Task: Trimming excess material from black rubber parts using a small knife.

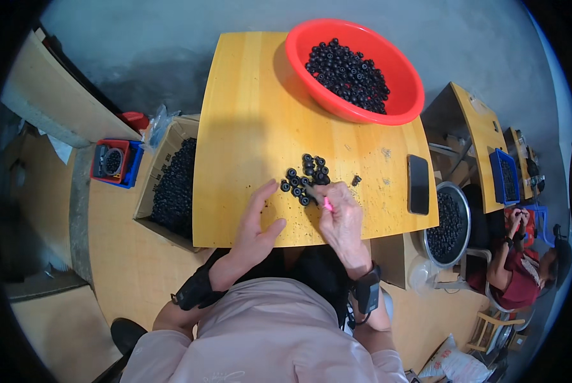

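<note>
Small black ring-shaped parts lie in a loose cluster on the yellow wooden table. Just left of them is my left hand, its thumb and fingers apart and nothing held. My right hand is closed around a small tool with a pink handle. A greyish end of the tool reaches in among the rings; its exact kind is not plain. My right fingertips are at the cluster's right edge. A little dark scrap lies to the right of that hand.
A red basin of similar black parts stands at the table's far right. A phone lies near the right edge. Left of the table is a cardboard box of black parts; at right, a metal bowl. Another person sits farther right.
</note>
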### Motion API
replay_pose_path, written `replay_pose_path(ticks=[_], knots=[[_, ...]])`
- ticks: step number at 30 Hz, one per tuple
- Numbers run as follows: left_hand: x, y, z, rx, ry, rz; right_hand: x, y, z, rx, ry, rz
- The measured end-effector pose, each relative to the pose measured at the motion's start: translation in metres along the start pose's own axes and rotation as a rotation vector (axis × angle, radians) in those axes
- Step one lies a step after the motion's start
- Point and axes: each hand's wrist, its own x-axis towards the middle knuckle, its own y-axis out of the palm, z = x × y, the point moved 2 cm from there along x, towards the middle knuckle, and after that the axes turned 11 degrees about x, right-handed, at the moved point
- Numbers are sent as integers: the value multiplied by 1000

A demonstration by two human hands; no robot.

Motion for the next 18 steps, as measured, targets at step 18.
replay_pose_path(ticks=[18], knots=[[-43, -3, -14, -398, -246, 139, -22, 23, 6, -110, 77, 56]])
